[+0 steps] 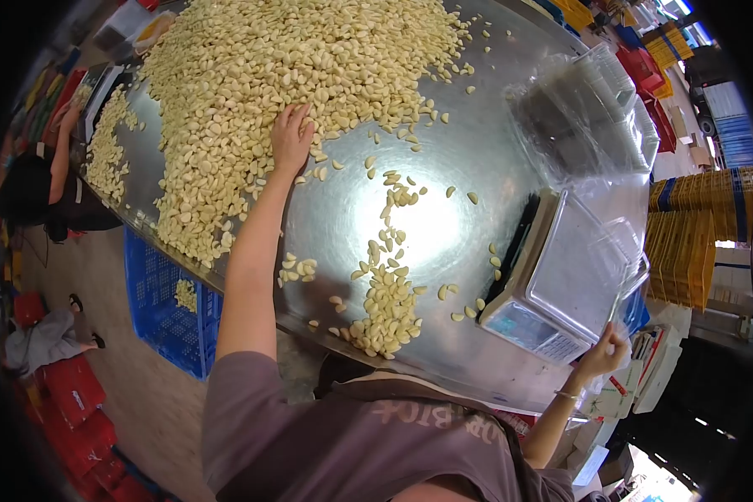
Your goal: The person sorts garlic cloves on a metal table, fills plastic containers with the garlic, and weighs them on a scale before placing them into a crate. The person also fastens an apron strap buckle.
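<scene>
A large heap of peeled garlic cloves (pixel 309 58) covers the far side of the metal table (pixel 468 151). My left hand (pixel 293 138) lies on the heap's near edge with its fingers spread. Close to the front edge is a smaller pile of cloves (pixel 386 309), with a trail of cloves running back from it. At the right, my right hand (pixel 607 351) pinches the edge of a clear plastic tray (pixel 577 259). That tray rests tilted on a scale (pixel 531 330), beside the near right edge of the table.
Stacked clear trays in plastic wrap (pixel 581 113) stand at the back right. A blue crate (pixel 163 309) sits below the table's left edge. Another person (pixel 50 184) is at the far left. Yellow crates (pixel 682 251) and red crates (pixel 75 402) are around.
</scene>
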The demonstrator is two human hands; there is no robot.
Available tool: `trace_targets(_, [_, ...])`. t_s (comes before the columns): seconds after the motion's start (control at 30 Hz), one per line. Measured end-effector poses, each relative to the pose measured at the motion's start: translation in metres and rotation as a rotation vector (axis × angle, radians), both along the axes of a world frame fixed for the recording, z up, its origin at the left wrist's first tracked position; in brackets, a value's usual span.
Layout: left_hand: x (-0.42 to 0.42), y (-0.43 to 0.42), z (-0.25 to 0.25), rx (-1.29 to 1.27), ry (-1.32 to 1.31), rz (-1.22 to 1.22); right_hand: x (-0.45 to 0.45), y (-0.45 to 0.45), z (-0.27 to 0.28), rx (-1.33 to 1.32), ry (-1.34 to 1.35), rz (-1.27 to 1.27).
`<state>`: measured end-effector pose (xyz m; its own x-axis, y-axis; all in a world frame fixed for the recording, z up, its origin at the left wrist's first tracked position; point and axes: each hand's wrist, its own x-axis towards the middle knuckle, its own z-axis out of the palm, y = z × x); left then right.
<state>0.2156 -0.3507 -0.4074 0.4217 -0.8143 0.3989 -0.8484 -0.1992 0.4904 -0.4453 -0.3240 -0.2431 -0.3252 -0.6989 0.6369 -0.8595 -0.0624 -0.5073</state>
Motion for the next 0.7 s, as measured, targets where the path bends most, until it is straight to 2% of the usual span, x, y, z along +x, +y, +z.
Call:
trace_targets(0.03, [-0.010, -0.002, -0.002, 0.010, 0.037, 0.004, -0.002, 0.015, -0.013, 0.074, -0.003, -0.035])
trace_targets(0.17, [-0.079, 0.020, -0.011, 0.168, -0.051, -0.261, 0.000, 0.043, -0.036, 0.240, 0.079, 0.049])
trace_targets(0.27, [-0.128, 0.055, 0.011, 0.180, 0.203, -0.508, 0.005, 0.045, -0.032, 0.385, 0.194, 0.105])
trace_targets(0.33, [-0.130, 0.067, 0.027, 0.217, 0.168, -0.535, 0.015, 0.042, -0.012, 0.553, 0.210, 0.087])
trace_targets(0.43, [-0.090, 0.060, 0.025, 0.082, 0.352, -0.383, 0.034, 0.028, 0.018, 0.479, 0.295, 0.127])
trace_targets(0.47, [-0.073, 0.053, 0.026, 0.039, 0.279, -0.297, 0.045, 0.018, 0.026, 0.452, 0.322, 0.146])
trace_targets(0.5, [-0.054, 0.045, 0.027, -0.004, 0.203, -0.213, 0.064, 0.007, 0.033, 0.466, 0.162, 0.184])
trace_targets(0.57, [-0.022, 0.022, 0.022, -0.065, 0.207, -0.132, 0.104, -0.028, 0.030, 0.515, -0.137, 0.430])
trace_targets(0.63, [-0.003, -0.002, 0.012, -0.135, 0.093, -0.058, 0.163, -0.069, 0.010, 0.623, -0.441, 0.754])
trace_targets(0.7, [0.011, -0.023, -0.002, -0.162, -0.033, -0.001, 0.228, -0.112, -0.021, 0.709, -0.512, 0.896])
